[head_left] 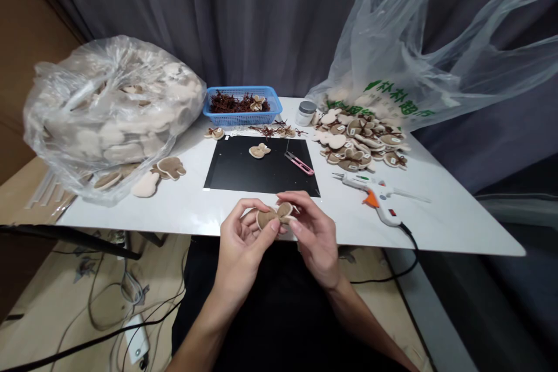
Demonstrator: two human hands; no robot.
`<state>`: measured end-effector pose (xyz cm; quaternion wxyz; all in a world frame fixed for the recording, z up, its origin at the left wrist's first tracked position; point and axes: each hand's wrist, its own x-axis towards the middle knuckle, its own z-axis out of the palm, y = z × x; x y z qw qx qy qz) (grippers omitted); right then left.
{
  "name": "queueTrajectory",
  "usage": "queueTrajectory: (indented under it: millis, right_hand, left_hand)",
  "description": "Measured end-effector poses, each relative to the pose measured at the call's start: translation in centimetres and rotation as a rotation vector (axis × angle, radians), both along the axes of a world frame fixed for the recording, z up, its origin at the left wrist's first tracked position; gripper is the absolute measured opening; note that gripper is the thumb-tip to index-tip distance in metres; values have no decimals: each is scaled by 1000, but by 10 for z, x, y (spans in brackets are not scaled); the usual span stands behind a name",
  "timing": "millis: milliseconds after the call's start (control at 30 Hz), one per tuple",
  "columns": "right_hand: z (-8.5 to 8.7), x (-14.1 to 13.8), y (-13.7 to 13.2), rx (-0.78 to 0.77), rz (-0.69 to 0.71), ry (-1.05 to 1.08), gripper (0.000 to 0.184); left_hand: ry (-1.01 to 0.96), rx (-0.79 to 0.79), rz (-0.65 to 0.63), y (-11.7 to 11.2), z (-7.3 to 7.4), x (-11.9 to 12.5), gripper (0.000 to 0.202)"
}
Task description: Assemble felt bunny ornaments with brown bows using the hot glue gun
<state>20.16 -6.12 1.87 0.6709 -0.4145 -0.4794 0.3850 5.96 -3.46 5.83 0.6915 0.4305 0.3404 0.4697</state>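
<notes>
My left hand and my right hand meet at the table's front edge, both pinching a small beige felt piece with two rounded ears. The fingers of both hands are closed on it, and a brown bit shows at its middle. Just beyond them lies a black mat with another beige felt piece and pink snips on it.
A white glue gun with a black cord lies right of the mat. A heap of finished felt pieces spills from a clear bag at the back right. A blue basket of brown bows, a small jar, and a full clear bag stand behind.
</notes>
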Motion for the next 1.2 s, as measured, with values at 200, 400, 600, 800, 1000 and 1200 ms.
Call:
queueTrajectory:
  millis: [200,400,600,800,1000,1200]
  right_hand:
    - [8,4,-3,-24,-56,-148,19]
    - [7,3,0,-24,-73,-174,19]
    - [8,3,10,-53,-104,-9,27]
    - [1,-4,14,-147,-11,166,30]
    - [-3,-3,14,-208,34,184,26]
    - [-6,2,17,-239,96,222,27]
  left_hand:
    - [91,65,22,-1,-1,-4,34]
    - [217,159,40,4,-1,-5,27]
    - [221,128,82,10,-6,-7,26]
    - [136,69,104,9,-11,-6,28]
    - [171,83,71,13,-12,-9,28]
    - [243,122,24,18,-15,-13,30]
